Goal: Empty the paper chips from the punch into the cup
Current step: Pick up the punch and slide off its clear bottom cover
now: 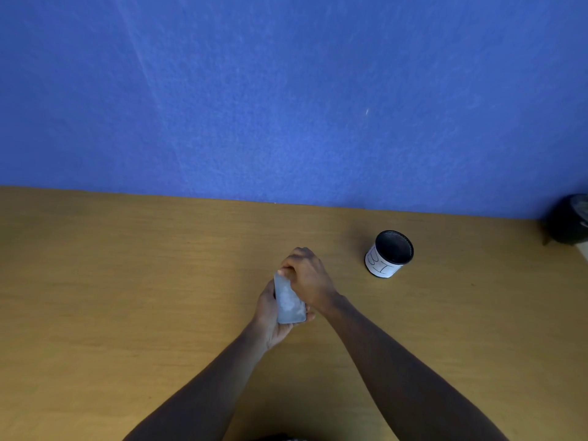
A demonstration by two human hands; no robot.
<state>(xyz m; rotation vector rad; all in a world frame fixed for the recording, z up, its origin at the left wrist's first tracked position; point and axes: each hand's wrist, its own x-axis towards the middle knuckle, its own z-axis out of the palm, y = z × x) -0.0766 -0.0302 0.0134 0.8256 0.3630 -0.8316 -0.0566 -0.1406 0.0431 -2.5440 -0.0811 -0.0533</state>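
Note:
The punch (289,300) is held above the middle of the wooden table, turned so its pale translucent chip tray faces me, with whitish chips showing through. My left hand (269,316) grips it from below and the left side. My right hand (307,276) closes over its far end, fingers curled on the top edge. The cup (388,254), black inside with a white paper label, stands upright on the table to the right and a little farther back, apart from both hands.
The brown wooden table (127,281) meets a blue wall (286,90) at the back. A dark rounded object (569,222) sits at the far right edge against the wall.

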